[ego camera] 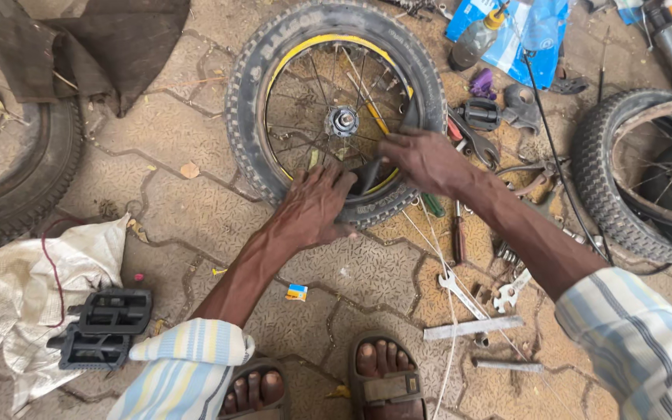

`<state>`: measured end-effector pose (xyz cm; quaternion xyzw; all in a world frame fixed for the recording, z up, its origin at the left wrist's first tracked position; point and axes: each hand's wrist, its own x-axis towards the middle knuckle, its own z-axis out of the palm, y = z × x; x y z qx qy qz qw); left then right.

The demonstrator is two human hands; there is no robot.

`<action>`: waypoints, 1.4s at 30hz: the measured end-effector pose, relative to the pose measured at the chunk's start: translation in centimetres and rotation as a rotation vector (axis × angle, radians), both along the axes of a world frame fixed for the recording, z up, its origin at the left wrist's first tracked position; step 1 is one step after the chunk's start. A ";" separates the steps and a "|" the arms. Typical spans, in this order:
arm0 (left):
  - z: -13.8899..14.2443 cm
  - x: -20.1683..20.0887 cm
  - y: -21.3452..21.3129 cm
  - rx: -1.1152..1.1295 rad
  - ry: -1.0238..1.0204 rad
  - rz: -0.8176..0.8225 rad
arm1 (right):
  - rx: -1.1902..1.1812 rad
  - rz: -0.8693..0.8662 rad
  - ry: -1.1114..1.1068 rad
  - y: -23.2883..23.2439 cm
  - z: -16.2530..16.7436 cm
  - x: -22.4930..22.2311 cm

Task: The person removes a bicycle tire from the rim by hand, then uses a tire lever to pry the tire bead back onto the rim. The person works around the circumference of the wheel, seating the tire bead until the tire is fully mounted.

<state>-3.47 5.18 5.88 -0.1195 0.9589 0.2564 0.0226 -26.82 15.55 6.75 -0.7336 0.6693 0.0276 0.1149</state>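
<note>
A small bicycle wheel with a black knobby tyre, a yellow rim and thin spokes lies flat on the paving in front of me. A black inner tube sticks out between tyre and rim at the near edge. My left hand presses down on the tyre's near side, its fingers on the tube. My right hand grips the tube and tyre edge just right of that. Both sleeves are striped.
Two black pedals lie on a white sack at the left. Spanners, a screwdriver, metal bars and loose parts are scattered at the right. Another wheel lies far right, a large tyre far left. My sandalled feet are below.
</note>
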 end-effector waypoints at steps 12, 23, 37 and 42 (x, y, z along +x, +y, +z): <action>-3.2 -1.0 -0.5 -0.114 -0.082 -0.013 | -0.101 0.342 -0.178 -0.2 -1.9 0.8; -3.3 -1.2 -1.9 -0.024 -0.298 -0.032 | 0.171 0.279 -0.295 -0.2 -0.2 3.0; 0.6 -1.9 -3.2 0.299 -0.561 0.010 | 0.481 0.021 -0.216 -2.2 1.2 4.9; -0.6 -2.0 -3.5 0.353 -0.549 0.014 | 0.455 0.052 -0.259 -2.0 0.1 4.5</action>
